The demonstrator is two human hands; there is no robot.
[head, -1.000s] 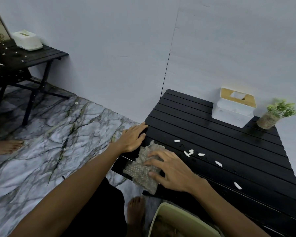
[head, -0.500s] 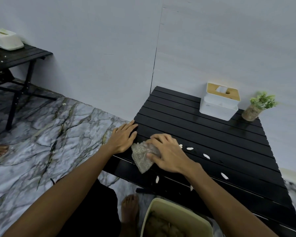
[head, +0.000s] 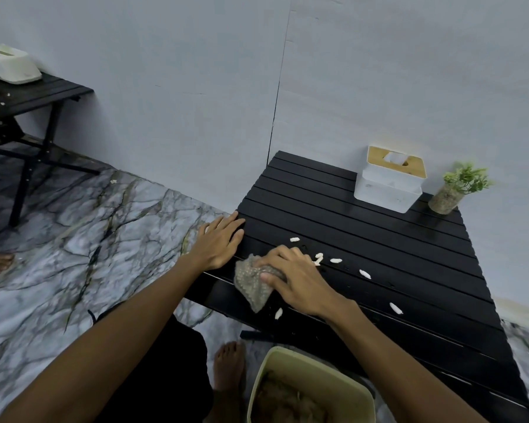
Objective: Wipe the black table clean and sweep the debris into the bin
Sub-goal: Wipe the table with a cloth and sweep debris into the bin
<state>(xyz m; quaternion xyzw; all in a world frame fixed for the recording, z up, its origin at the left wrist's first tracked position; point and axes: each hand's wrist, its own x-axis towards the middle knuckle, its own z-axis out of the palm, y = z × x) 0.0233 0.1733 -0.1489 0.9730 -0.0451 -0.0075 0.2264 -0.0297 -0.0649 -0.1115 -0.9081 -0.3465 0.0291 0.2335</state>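
Note:
The black slatted table (head: 364, 239) stands against the wall. My right hand (head: 297, 279) grips a grey knobbly cloth (head: 251, 285) and presses it on the table's near left part. My left hand (head: 219, 242) lies flat with straight fingers on the table's left edge. Several small white debris pieces (head: 336, 260) are scattered on the slats to the right of the cloth, and one piece (head: 278, 313) lies near the front edge. The pale green bin (head: 318, 374) stands on the floor below the front edge, with crumpled waste inside.
A white tissue box with a wooden lid (head: 390, 178) and a small potted plant (head: 458, 187) stand at the table's back right. A second black table (head: 28, 96) with a white box is at far left. Marble floor, my bare foot (head: 229, 367) beside the bin.
My right hand has pushed the cloth from the front left corner further onto the table, bunching it up. One white piece now lies near the front edge. My left hand stayed on the edge.

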